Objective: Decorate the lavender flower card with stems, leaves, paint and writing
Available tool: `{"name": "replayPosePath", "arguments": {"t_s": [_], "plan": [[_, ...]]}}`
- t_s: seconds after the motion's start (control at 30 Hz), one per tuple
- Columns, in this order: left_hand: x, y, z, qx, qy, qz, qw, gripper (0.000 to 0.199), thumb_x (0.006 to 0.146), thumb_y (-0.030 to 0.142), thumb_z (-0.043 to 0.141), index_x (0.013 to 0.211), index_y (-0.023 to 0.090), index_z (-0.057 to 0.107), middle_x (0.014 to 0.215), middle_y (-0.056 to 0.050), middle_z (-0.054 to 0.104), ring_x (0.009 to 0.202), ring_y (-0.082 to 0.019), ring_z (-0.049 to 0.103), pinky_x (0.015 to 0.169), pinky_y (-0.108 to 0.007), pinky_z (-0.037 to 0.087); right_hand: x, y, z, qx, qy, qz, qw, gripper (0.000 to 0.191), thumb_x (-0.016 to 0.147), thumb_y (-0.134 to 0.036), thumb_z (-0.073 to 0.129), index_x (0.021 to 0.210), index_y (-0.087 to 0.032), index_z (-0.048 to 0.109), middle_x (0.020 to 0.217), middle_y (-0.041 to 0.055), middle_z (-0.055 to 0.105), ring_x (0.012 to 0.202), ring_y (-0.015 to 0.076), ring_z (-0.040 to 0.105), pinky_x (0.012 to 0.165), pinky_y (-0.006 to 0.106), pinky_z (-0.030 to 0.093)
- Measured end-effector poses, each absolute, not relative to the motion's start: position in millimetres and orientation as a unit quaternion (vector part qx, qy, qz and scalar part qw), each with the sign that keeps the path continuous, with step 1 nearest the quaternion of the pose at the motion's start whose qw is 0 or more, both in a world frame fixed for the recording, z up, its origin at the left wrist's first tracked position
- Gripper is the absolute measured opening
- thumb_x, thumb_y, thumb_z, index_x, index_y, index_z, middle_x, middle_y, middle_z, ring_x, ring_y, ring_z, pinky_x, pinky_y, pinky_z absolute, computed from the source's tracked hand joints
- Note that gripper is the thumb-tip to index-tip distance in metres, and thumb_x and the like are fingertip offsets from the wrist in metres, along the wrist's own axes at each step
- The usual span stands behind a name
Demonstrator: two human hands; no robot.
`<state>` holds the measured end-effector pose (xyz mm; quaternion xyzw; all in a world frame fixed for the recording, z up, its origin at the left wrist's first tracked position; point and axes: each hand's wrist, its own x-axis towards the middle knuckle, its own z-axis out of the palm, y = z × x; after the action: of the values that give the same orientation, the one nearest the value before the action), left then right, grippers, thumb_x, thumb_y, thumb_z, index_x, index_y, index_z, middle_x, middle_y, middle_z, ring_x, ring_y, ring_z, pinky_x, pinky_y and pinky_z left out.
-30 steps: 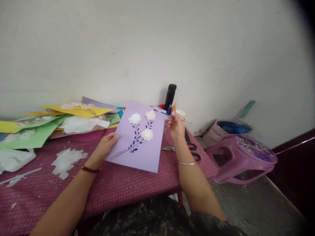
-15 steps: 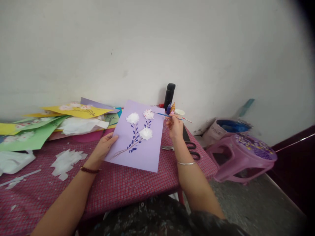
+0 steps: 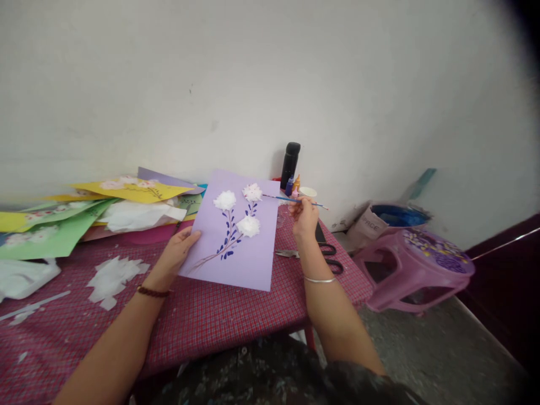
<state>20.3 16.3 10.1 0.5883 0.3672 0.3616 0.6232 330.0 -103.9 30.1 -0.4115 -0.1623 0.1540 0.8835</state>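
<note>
Three fluffy white flowers [image 3: 248, 226] sit on a purple sheet [image 3: 252, 269] between the two hands, above the red checked tablecloth [image 3: 211, 320]. The left hand [image 3: 183, 245] pinches the sheet by the lower part of its left edge, thumb on top; its fingers beneath are mostly hidden. The right hand [image 3: 304, 216] is closed, fingertips gathered around the shaft of a thin blue paintbrush [image 3: 280, 197].

That brush lies nearly level, its long axis crossing the sheet's upper right edge, with the bristle end pointing left at the upper right flower [image 3: 252, 192]. The tip is just beside the petals (whether it touches them is too small to tell). The right hand is much nearer this flower than the left; the sheet's own length runs away from the body.

The flowers look like ragged tissue, raised and soft, and the upper right one carries reddish flecks. Smooth, flat card backs them, painted with thin brown stems [image 3: 210, 258] and dark blue, drop-shaped leaves [image 3: 228, 255]. Metal scissors [image 3: 336, 266] with black loop handles lie beyond the right wrist.
</note>
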Motion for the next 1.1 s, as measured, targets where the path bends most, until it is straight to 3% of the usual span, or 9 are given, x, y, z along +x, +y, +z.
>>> {"name": "replayPosePath", "arguments": {"t_s": [0.17,0.5,0.8,1.1], "plan": [[21.1,15.4,11.9,0.573,0.362,0.369,0.636,0.056,0.055,0.050,0.094,0.094,0.016,0.072,0.079,-0.005,0.079,0.068,-0.020,0.072,0.065,-0.028,0.060,327.7,-102.7,29.0,-0.420,-0.190,0.173,0.870,0.014,0.085,-0.034,0.066,0.082,-0.021,0.064,0.067,-0.0024,0.075,0.043,0.0083,0.054,0.040,0.019,0.038],[20.9,17.7,8.6,0.564,0.363,0.378,0.638,0.063,0.053,0.053,0.096,0.098,0.015,0.073,0.082,-0.006,0.080,0.069,-0.021,0.073,0.065,-0.028,0.060,327.5,-100.8,25.1,-0.405,-0.184,0.182,0.877,0.018,0.086,-0.037,0.064,0.076,-0.022,0.060,0.055,-0.0056,0.066,0.041,0.0092,0.053,0.042,0.020,0.039],[22.4,15.5,11.1,0.576,0.365,0.371,0.631,0.052,0.057,0.048,0.091,0.094,0.016,0.071,0.081,-0.006,0.079,0.071,-0.023,0.074,0.068,-0.031,0.061,333.4,-100.7,22.7,-0.403,-0.165,0.186,0.881,0.020,0.088,-0.041,0.066,0.081,-0.022,0.061,0.062,-0.0041,0.071,0.043,0.0085,0.054,0.041,0.020,0.040],[21.8,15.0,11.9,0.585,0.370,0.360,0.626,0.055,0.056,0.050,0.091,0.094,0.016,0.070,0.079,-0.005,0.078,0.069,-0.022,0.072,0.065,-0.030,0.059,332.7,-98.8,21.8,-0.412,-0.166,0.205,0.872,0.017,0.086,-0.037,0.066,0.079,-0.022,0.061,0.058,-0.0045,0.068,0.040,0.0082,0.051,0.039,0.020,0.037]]}}
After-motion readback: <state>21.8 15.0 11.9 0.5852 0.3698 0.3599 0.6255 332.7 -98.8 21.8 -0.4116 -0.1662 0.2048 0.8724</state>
